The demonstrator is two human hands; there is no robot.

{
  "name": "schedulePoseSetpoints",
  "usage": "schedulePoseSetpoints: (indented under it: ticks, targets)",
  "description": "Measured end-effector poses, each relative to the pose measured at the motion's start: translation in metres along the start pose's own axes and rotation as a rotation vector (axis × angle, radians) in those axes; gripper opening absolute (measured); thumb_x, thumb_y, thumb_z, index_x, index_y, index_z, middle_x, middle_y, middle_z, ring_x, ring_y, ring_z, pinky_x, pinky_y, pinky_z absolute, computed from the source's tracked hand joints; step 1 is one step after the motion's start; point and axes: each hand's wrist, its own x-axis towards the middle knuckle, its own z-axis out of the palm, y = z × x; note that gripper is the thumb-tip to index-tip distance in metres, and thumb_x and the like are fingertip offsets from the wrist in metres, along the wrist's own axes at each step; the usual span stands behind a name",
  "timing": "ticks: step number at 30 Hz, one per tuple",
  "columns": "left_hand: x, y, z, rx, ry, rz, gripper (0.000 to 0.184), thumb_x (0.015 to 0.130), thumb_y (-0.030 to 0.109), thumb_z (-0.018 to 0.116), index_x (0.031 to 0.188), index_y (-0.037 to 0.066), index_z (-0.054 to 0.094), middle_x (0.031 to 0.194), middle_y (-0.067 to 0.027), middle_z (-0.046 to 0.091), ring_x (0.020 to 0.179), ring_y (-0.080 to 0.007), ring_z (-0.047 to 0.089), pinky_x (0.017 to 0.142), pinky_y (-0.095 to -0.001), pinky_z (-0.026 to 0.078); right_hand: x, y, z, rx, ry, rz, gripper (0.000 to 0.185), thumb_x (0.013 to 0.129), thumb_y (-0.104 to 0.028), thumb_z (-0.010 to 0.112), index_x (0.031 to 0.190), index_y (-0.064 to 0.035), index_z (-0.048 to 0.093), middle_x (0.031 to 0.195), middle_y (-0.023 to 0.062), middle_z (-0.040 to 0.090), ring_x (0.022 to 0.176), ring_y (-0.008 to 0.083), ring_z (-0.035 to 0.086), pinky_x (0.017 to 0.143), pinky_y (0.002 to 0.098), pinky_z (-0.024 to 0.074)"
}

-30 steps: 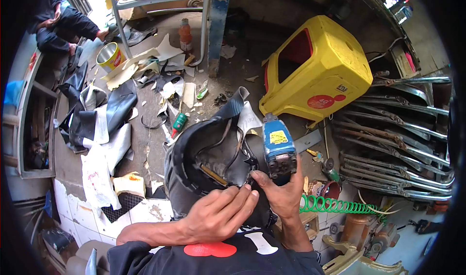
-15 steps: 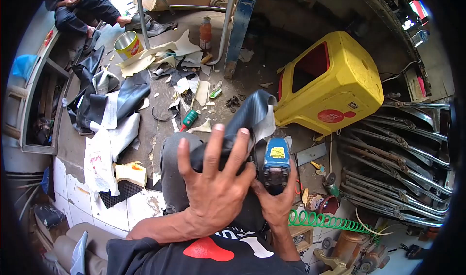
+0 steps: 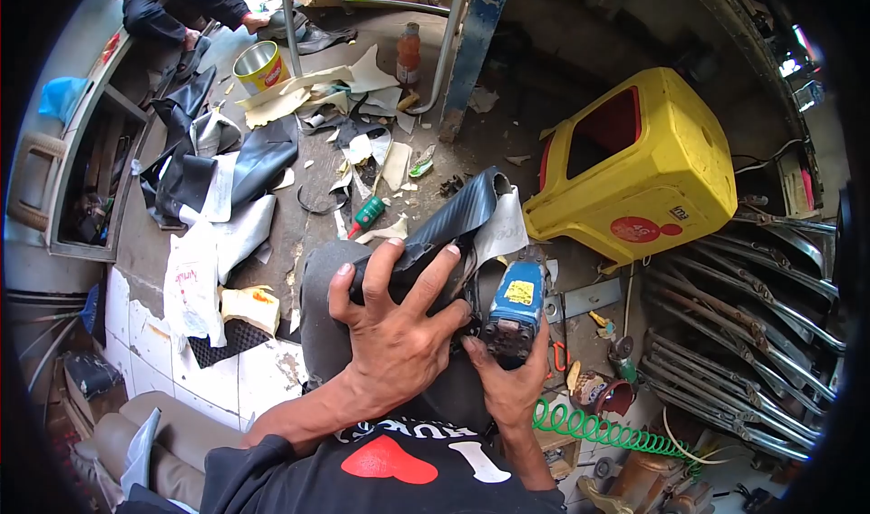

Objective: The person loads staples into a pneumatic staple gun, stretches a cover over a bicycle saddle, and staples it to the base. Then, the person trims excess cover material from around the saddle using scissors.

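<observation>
Black cover [image 3: 458, 217]: located above the wearer's lap, in front of the torso; its far end is folded over, exposing a pale underside. The left hand [image 3: 396, 342] lies across the near part of the cover, palm down, fingers spread and bent, pressing on it without a closed grip. The right hand [image 3: 512, 383] is clenched around a blue tool [image 3: 518, 301] with a yellow label; the tool stands just beside the cover, on its right. The tool's contact with the cover cannot be determined.

Beneath the cover, on the left: a grey trouser leg [image 3: 322, 301]. Right of the tool: a flat metal plate [image 3: 589, 298] on the floor. Nearer, on the same side: a green coiled hose [image 3: 616, 431].

Left floor area: a white bag [image 3: 192, 283] beside a foam block [image 3: 252, 308]. Beyond the leg: a green bottle [image 3: 367, 215] with a red tip, lying among scraps.

Right side, beyond the tool: a yellow plastic stool [image 3: 652, 169], tipped over. Nearer the right border: stacked metal frames [image 3: 743, 319].

Far zone: an open tin [image 3: 260, 68], an upright orange bottle [image 3: 409, 53], a blue post [image 3: 476, 52] and a seated person [image 3: 181, 6], partly cropped.
</observation>
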Motion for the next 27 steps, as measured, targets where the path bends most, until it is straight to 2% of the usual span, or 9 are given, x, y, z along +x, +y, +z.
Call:
schedulePoseSetpoints:
  ticks: [3, 7, 10, 12, 13, 17, 19, 22, 27]
  targets:
    - [0.003, 0.008, 0.004, 0.109, 0.003, -0.04, 0.013, 0.076, 0.027, 0.073, 0.087, 0.029, 0.079, 0.132, 0.0095, 0.066, 0.141, -0.0356, 0.035, 0.113, -0.0572, 0.009, 0.0, -0.002, 0.006, -0.088, 0.04, -0.031, 0.079, 0.081, -0.006, 0.09, 0.145, 0.0009, 0.044, 0.114, 0.0072, 0.065, 0.1, 0.0151, 0.064, 0.088, 0.0302, 0.0538]
    - [-0.007, 0.002, 0.023, 0.18, 0.146, -0.013, 0.015, 0.073, 0.025, 0.074, 0.087, 0.024, 0.079, 0.104, 0.0113, 0.069, 0.136, -0.0309, 0.045, 0.112, -0.0566, 0.011, 0.005, 0.01, 0.0, -0.157, 0.021, -0.143, 0.069, 0.08, -0.005, 0.09, 0.138, 0.0006, 0.053, 0.11, 0.0067, 0.068, 0.095, 0.015, 0.065, 0.087, 0.0303, 0.0538]
    - [-0.01, 0.002, 0.026, 0.282, 0.188, -0.002, 0.014, 0.073, 0.025, 0.075, 0.087, 0.025, 0.079, 0.105, 0.0111, 0.069, 0.134, -0.0288, 0.048, 0.112, -0.0561, 0.012, 0.001, 0.05, -0.052, -0.266, -0.024, -0.351, 0.057, 0.076, -0.013, 0.093, 0.121, 0.005, 0.064, 0.102, 0.0109, 0.074, 0.09, 0.0178, 0.071, 0.083, 0.0326, 0.0564]
    - [-0.011, 0.002, 0.023, 0.268, 0.178, -0.023, 0.012, 0.075, 0.026, 0.074, 0.086, 0.025, 0.079, 0.105, 0.0112, 0.069, 0.132, -0.0272, 0.051, 0.112, -0.0556, 0.013, 0.016, -0.002, -0.082, -0.58, -0.252, -0.732, 0.058, 0.077, -0.027, 0.091, 0.118, 0.0061, 0.066, 0.095, 0.012, 0.075, 0.081, 0.0217, 0.073, 0.076, 0.0337, 0.0577]
    - [-0.009, 0.001, 0.023, 0.279, 0.167, -0.017, 0.011, 0.076, 0.026, 0.074, 0.086, 0.026, 0.078, 0.105, 0.0111, 0.069, 0.132, -0.027, 0.051, 0.112, -0.0553, 0.013, 0.02, -0.02, -0.085, -0.551, -0.337, -0.64, 0.063, 0.079, -0.039, 0.087, 0.12, 0.0051, 0.068, 0.081, 0.0099, 0.073, 0.065, 0.0253, 0.07, 0.067, 0.0341, 0.0561]
    - [-0.01, 0.0, 0.021, 0.299, 0.164, 0.004, 0.009, 0.079, 0.026, 0.071, 0.086, 0.026, 0.077, 0.105, 0.0109, 0.068, 0.133, -0.026, 0.051, 0.112, -0.0547, 0.014, 0.031, -0.06, -0.092, -0.811, -0.569, -0.738, 0.062, 0.071, -0.029, 0.086, 0.123, 0.0001, 0.07, 0.07, 0.0062, 0.067, 0.055, 0.0227, 0.065, 0.055, 0.034, 0.0477]
    - [-0.011, 0.0, 0.02, 0.296, 0.173, 0.004, 0.01, 0.078, 0.026, 0.071, 0.086, 0.026, 0.077, 0.106, 0.0104, 0.068, 0.133, -0.0257, 0.05, 0.111, -0.0545, 0.014, 0.035, -0.072, -0.087, -0.85, -0.626, -0.709, 0.069, 0.064, -0.02, 0.078, 0.131, -0.0063, 0.068, 0.063, 0.0042, 0.051, 0.054, 0.0244, 0.058, 0.055, 0.0371, 0.0474]
    - [-0.011, 0.002, 0.022, 0.276, 0.201, -0.014, 0.011, 0.081, 0.027, 0.067, 0.087, 0.023, 0.075, 0.105, 0.0069, 0.066, 0.131, -0.0233, 0.052, 0.111, -0.0538, 0.016, 0.045, -0.076, -0.085, -0.881, -0.714, -0.738, 0.063, 0.067, -0.026, 0.084, 0.124, -0.0034, 0.071, 0.066, 0.0044, 0.063, 0.054, 0.0227, 0.062, 0.053, 0.0351, 0.0457]
    - [-0.012, 0.001, 0.017, 0.297, 0.168, 0.0, 0.011, 0.077, 0.027, 0.072, 0.087, 0.027, 0.076, 0.107, 0.0081, 0.066, 0.132, -0.0249, 0.051, 0.11, -0.0544, 0.015, 0.051, -0.087, -0.076, -0.954, -0.742, -0.778, 0.063, 0.065, -0.027, 0.084, 0.123, -0.0067, 0.071, 0.063, 0.0026, 0.055, 0.053, 0.023, 0.059, 0.052, 0.0356, 0.0453]
